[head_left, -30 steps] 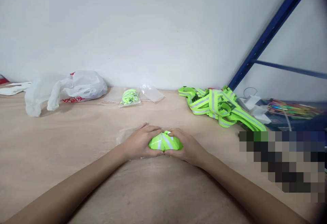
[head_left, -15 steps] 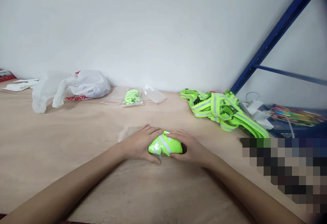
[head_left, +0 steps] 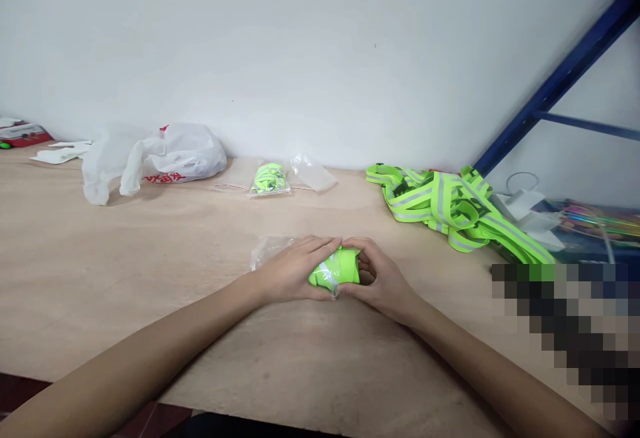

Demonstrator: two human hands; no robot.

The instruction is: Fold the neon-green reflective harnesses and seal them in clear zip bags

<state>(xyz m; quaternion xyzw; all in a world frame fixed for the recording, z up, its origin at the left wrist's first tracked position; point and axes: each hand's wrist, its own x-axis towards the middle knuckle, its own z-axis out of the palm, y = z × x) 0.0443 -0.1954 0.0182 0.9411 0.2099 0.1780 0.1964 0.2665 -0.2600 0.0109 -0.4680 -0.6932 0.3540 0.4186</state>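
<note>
Cupping it from both sides, the left hand (head_left: 293,270) and the right hand (head_left: 384,283) close around a rolled green bundle (head_left: 336,269) of reflective strap, which sits on the wooden table (head_left: 150,278) near its front middle. The left fingers curl over the top and the left flank of the roll, the right fingers are bent around its right end, and the tips of both hands nearly meet above it. A clear bag (head_left: 267,250) lies flat under the left hand and sticks out towards the left; film glints at the lower edge of the roll, but whether the roll is inside that bag cannot be told. Farther back, near the wall, a small sealed pouch (head_left: 270,178) holds another folded green strap, with a flat pouch (head_left: 231,183) lying just to its left and a crumpled clear one (head_left: 313,174) just to its right; neither shows anything inside. A white carrier bag (head_left: 170,157) with red print slumps well to the left, its contents hidden. To the right lies a loose heap of green straps (head_left: 440,203), in no container, beside the blue shelf frame (head_left: 560,81).
</note>
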